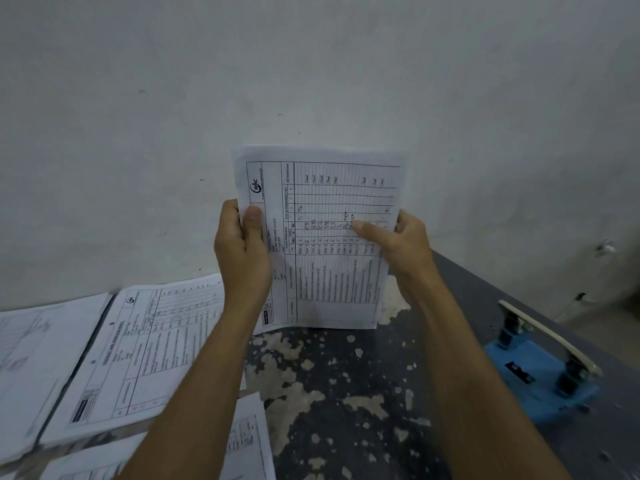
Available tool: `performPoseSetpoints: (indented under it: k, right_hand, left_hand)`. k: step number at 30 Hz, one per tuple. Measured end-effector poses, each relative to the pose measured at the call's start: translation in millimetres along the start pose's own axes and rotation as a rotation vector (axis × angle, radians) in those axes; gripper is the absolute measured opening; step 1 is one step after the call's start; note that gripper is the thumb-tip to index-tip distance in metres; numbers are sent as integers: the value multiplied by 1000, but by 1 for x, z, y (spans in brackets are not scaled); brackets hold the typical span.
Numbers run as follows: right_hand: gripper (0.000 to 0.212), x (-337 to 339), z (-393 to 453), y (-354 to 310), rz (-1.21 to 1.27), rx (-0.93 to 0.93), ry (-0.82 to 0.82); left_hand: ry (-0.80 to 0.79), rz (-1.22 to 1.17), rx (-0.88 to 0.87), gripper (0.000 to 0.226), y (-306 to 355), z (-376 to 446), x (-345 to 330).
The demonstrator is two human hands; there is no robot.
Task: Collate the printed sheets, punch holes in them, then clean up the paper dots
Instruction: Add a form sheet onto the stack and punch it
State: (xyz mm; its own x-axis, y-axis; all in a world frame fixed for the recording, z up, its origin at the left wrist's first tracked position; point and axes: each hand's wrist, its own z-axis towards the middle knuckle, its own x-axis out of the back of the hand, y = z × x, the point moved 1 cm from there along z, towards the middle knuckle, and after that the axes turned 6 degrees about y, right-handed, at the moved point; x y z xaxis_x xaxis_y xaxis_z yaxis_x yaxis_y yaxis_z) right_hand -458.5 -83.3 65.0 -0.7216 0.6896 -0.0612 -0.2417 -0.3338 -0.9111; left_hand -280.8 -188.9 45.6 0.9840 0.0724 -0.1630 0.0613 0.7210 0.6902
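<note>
A stack of printed sheets (332,271) stands upright on its lower edge on the dark table (346,393), its form table facing me. My left hand (242,251) grips the stack's left edge, thumb on the front. On the right edge, my right hand (401,247) holds it with the thumb laid across the printed face. A blue hole punch (540,372) with a cream lever sits on the table to the right, apart from both hands.
More printed sheets (138,348) lie spread on the left of the table, another pile (31,362) at the far left, and loose sheets (242,441) near the front edge. A pale wall (311,81) rises right behind the table. The tabletop paint is chipped.
</note>
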Motion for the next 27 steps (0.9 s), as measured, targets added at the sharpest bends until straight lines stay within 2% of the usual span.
performPoseSetpoints:
  k: [2, 7, 13, 18, 23, 27]
  right_hand:
    - [27, -2, 1, 6, -2, 59, 53]
    - [20, -28, 0, -1, -3, 290, 215]
    - [10, -42, -10, 26, -34, 136, 264]
    - [24, -53, -11, 22, -90, 267, 353]
    - [32, -52, -17, 38, -180, 233, 320]
    - [31, -48, -10, 27, -168, 237, 345]
  left_hand:
    - [36, 18, 4, 26, 3, -1, -3]
    - [147, -10, -8, 25, 16, -5, -12]
    - [73, 85, 30, 33, -1, -13, -10]
    - [132, 91, -5, 34, 2, -13, -11]
    - [101, 117, 54, 34, -11, -17, -9]
    - [93, 103, 25, 35, 1, -6, -7]
